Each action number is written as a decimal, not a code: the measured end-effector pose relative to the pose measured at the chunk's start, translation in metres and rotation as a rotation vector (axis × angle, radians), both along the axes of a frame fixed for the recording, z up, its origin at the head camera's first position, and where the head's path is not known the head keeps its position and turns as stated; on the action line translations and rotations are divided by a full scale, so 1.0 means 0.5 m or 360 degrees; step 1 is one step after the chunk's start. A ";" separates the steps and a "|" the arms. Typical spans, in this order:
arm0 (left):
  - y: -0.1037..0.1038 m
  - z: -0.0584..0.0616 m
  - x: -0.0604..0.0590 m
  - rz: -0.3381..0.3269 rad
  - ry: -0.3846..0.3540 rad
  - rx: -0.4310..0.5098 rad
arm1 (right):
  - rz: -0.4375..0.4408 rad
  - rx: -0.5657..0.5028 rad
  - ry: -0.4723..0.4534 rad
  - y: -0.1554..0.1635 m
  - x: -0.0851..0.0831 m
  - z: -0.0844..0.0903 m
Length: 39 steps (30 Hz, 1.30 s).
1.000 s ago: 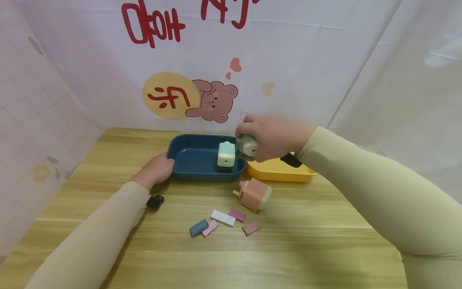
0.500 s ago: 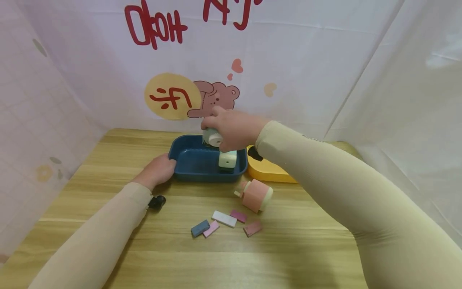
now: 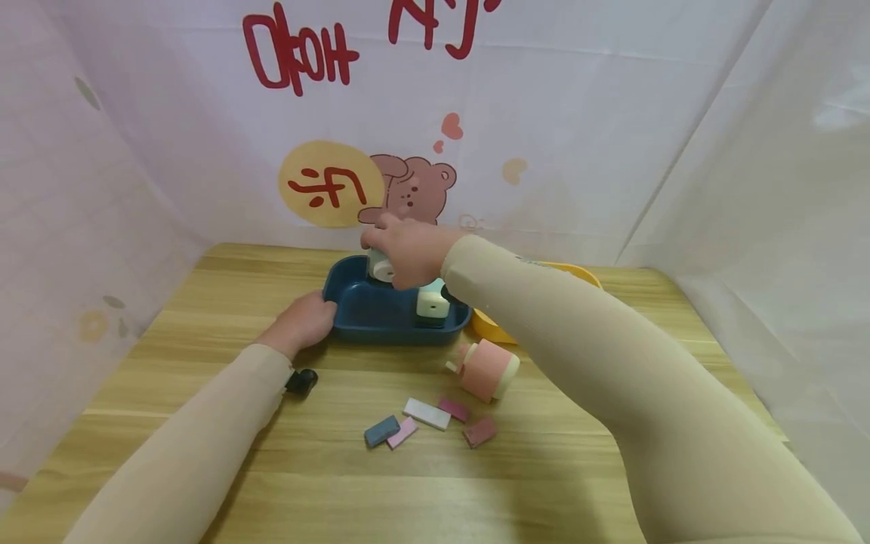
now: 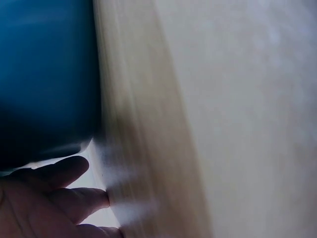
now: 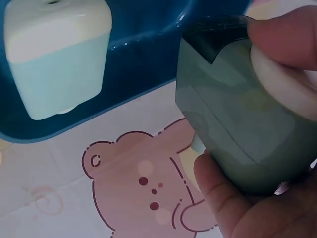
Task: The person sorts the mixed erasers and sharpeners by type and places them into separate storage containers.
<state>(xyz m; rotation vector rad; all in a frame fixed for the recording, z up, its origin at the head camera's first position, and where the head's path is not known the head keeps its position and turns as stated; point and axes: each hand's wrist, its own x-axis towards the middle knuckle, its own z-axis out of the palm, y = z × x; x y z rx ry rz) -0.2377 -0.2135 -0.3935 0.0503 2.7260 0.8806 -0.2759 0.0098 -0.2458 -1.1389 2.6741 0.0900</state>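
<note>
My right hand (image 3: 389, 255) grips a grey-green sharpener (image 3: 377, 267) and holds it over the back of the blue tray (image 3: 353, 323). In the right wrist view the grey-green sharpener (image 5: 233, 124) sits between thumb and fingers of my right hand (image 5: 247, 114), above the blue tray (image 5: 148, 59). A mint and white sharpener (image 3: 433, 299) stands inside the tray at its right end, as the mint and white sharpener (image 5: 57, 59) shows close up. My left hand (image 3: 303, 320) holds the tray's left rim; its fingers (image 4: 54, 181) lie by the blurred blue tray (image 4: 44, 74).
A pink sharpener (image 3: 486, 370) lies on its side on the wooden table (image 3: 544, 468) in front of the tray. Several small erasers (image 3: 427, 413) are scattered nearer me. A yellow tray (image 3: 486, 326) sits right of the blue one, mostly behind my right arm. Cloth walls enclose the table.
My right hand carried the grey-green sharpener leftward, from beside the yellow tray to above the blue tray's back. The left hand stayed on the rim.
</note>
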 end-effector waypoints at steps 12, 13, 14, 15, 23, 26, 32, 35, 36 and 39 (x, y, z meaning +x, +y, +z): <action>0.003 -0.004 -0.003 0.0005 0.0030 0.0015 | -0.0041 0.0072 -0.0035 -0.026 -0.022 -0.042; 0.002 -0.004 -0.003 0.0007 0.0029 0.0019 | -0.0040 0.0083 -0.0030 -0.027 -0.025 -0.047; 0.002 -0.004 -0.003 0.0010 0.0028 0.0020 | -0.0041 0.0098 -0.0023 -0.028 -0.028 -0.052; 0.002 -0.003 -0.003 0.0013 0.0023 0.0025 | -0.0044 0.0110 -0.0018 -0.029 -0.030 -0.056; -0.004 -0.003 -0.002 0.0031 0.0009 -0.0002 | -0.0058 0.0178 0.0010 -0.031 -0.042 -0.084; -0.004 -0.003 -0.003 0.0035 0.0001 -0.0010 | -0.0059 0.0187 -0.0005 -0.033 -0.042 -0.088; -0.004 -0.003 -0.004 0.0040 -0.0010 -0.0006 | -0.0012 0.0114 0.0004 -0.042 -0.044 -0.092; -0.004 -0.002 -0.004 0.0039 -0.0016 -0.0003 | 0.0001 0.0090 -0.0003 -0.045 -0.045 -0.094; -0.003 -0.002 -0.004 0.0041 -0.0017 -0.0002 | 0.0002 0.0092 -0.0008 -0.046 -0.044 -0.094; -0.002 -0.002 -0.005 0.0042 -0.0015 -0.0004 | 0.0004 0.0106 -0.0014 -0.048 -0.043 -0.097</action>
